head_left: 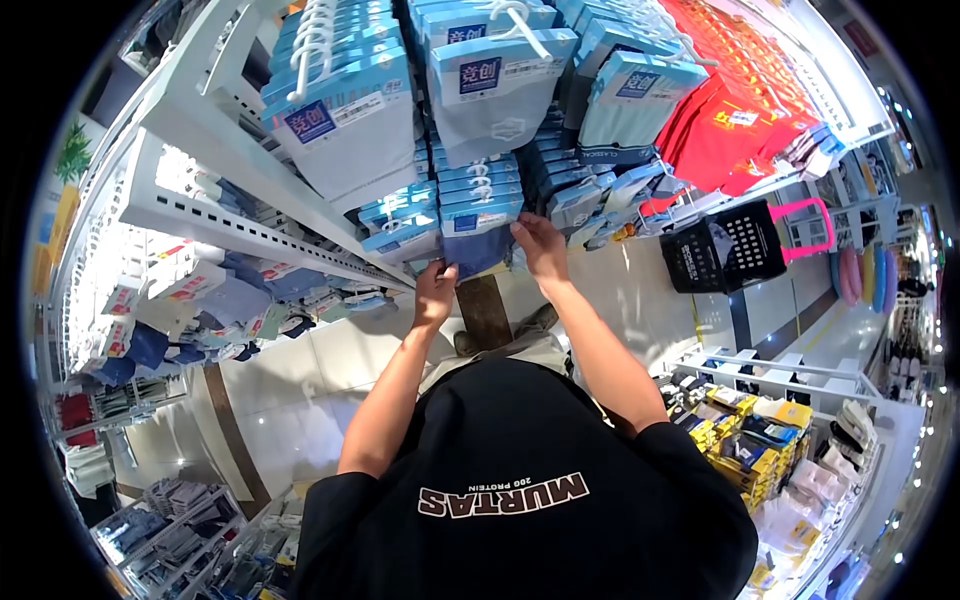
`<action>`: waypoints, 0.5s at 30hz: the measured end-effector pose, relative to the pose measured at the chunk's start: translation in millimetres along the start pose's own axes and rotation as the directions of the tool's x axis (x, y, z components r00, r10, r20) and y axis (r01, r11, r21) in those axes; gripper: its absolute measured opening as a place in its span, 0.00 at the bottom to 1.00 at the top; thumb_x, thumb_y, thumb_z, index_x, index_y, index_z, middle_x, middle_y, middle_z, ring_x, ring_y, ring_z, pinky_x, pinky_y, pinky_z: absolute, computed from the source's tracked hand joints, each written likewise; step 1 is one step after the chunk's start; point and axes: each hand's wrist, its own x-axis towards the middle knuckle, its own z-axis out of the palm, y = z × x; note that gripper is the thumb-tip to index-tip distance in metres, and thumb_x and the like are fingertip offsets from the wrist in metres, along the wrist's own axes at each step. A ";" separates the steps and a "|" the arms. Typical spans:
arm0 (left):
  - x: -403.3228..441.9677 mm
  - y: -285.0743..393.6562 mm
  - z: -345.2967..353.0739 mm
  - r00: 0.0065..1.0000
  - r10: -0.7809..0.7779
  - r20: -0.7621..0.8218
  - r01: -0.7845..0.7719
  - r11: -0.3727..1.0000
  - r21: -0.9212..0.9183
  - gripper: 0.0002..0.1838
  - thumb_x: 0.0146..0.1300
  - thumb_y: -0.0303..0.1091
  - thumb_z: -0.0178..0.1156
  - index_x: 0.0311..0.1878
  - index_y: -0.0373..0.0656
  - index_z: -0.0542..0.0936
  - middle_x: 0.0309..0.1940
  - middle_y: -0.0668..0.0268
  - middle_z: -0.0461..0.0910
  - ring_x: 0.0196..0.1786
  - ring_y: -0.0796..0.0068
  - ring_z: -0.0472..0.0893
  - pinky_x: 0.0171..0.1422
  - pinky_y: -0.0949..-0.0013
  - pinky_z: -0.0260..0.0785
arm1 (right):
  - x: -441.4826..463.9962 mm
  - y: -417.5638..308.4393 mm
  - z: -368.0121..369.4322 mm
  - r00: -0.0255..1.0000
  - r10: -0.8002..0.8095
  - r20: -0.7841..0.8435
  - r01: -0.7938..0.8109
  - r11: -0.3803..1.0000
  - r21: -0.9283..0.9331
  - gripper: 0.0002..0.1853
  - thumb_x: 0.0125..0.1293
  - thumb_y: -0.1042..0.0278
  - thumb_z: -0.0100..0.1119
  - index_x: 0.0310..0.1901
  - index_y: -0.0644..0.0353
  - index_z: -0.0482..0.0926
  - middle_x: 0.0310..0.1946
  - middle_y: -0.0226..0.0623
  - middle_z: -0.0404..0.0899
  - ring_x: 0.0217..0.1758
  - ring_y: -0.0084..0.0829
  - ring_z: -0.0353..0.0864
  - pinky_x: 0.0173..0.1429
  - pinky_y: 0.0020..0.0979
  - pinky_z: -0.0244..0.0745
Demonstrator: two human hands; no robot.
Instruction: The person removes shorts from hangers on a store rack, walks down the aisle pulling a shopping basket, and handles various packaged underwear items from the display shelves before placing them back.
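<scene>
A row of packaged garments with light-blue header cards hangs from a hook in front of me, and the front one is a dark-blue packaged garment. My left hand is closed, its thumb and fingers pinching the lower left corner of that pack. My right hand is higher up at the pack's right edge, with bent fingers closed on its side. Larger grey packs hang from the hooks just above, and a grey-blue pack hangs beside my left hand.
Red packaged garments hang at the upper right. A black basket with a pink handle stands on the tiled floor to the right. White shelving runs along the left. A sock display stands behind me on the right.
</scene>
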 end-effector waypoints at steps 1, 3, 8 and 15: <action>-5.9 -5.2 -1.0 1.000 0.013 -0.013 -0.013 1.000 -0.010 0.14 0.71 0.39 0.60 0.47 0.36 0.80 0.31 0.65 0.82 0.31 0.78 0.78 0.34 0.69 0.69 | -3.5 1.6 -4.4 0.999 -0.020 -0.036 0.017 0.995 -0.096 0.16 0.67 0.65 0.68 0.49 0.69 0.80 0.42 0.38 0.85 0.45 0.24 0.82 0.52 0.27 0.75; -19.4 -19.4 -1.4 0.998 0.042 -0.041 -0.043 0.999 -0.033 0.13 0.70 0.36 0.61 0.50 0.36 0.80 0.33 0.66 0.82 0.31 0.80 0.78 0.34 0.71 0.70 | -10.5 2.2 -18.4 0.998 -0.026 -0.050 0.020 0.994 -0.103 0.17 0.66 0.65 0.68 0.49 0.69 0.80 0.41 0.39 0.85 0.45 0.26 0.83 0.51 0.28 0.76; -41.5 -159.1 -56.0 0.955 -0.221 0.198 0.191 0.968 0.160 0.15 0.68 0.38 0.65 0.50 0.35 0.80 0.35 0.64 0.83 0.30 0.79 0.79 0.36 0.72 0.73 | 12.7 17.0 -85.2 0.989 -0.095 -0.114 0.076 0.984 -0.163 0.19 0.65 0.64 0.68 0.51 0.68 0.79 0.43 0.41 0.84 0.46 0.30 0.84 0.50 0.30 0.77; -160.3 -259.1 -126.9 0.808 -0.527 -0.263 0.578 0.623 0.528 0.15 0.64 0.40 0.62 0.42 0.36 0.86 0.31 0.52 0.86 0.27 0.62 0.84 0.33 0.60 0.77 | 50.5 -29.4 -127.1 0.971 -0.182 -0.153 0.120 0.931 -0.344 0.35 0.60 0.67 0.71 0.67 0.68 0.68 0.60 0.51 0.76 0.62 0.41 0.78 0.55 0.34 0.78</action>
